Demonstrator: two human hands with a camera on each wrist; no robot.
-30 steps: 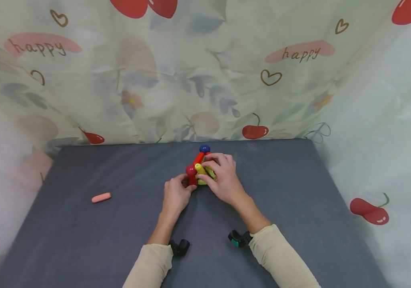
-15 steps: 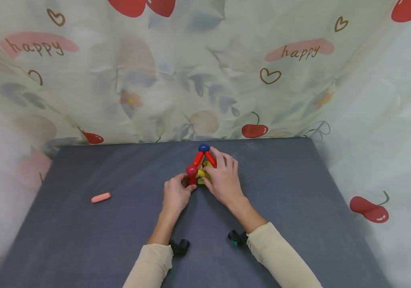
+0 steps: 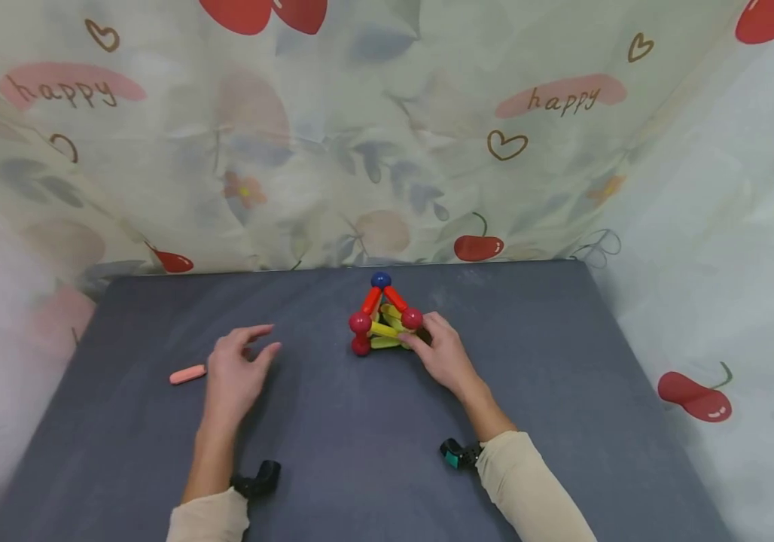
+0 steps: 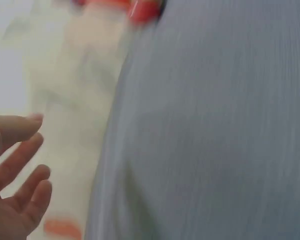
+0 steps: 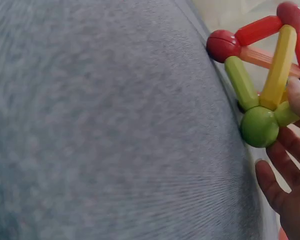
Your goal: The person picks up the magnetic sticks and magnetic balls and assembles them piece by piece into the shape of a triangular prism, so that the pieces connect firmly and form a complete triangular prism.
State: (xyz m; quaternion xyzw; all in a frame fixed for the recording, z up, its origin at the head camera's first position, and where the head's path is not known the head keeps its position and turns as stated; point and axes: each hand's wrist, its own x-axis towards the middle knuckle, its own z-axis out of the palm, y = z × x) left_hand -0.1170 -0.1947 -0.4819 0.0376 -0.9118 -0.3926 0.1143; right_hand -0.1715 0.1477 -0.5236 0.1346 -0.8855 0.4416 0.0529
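A magnetic ball-and-stick frame stands on the table toward its back edge. It has a blue ball at the back, red balls in front, and red and yellow sticks between. My right hand grips its right corner, thumb at the front yellow stick and fingers behind. In the right wrist view, a green ball joins green and yellow sticks beside those fingers. My left hand hovers left of the frame with fingers apart, holding nothing. Close by it lies a salmon-coloured stick, its right end by the hand.
Dark grey cloth covers the table. A patterned curtain rises right behind its back edge, with more curtain along both sides. Black camera mounts sit on the wrists.
My left hand has let go of the frame's left red corner and moved left toward the loose stick. My right hand has shifted to the right corner, uncovering a red ball there.
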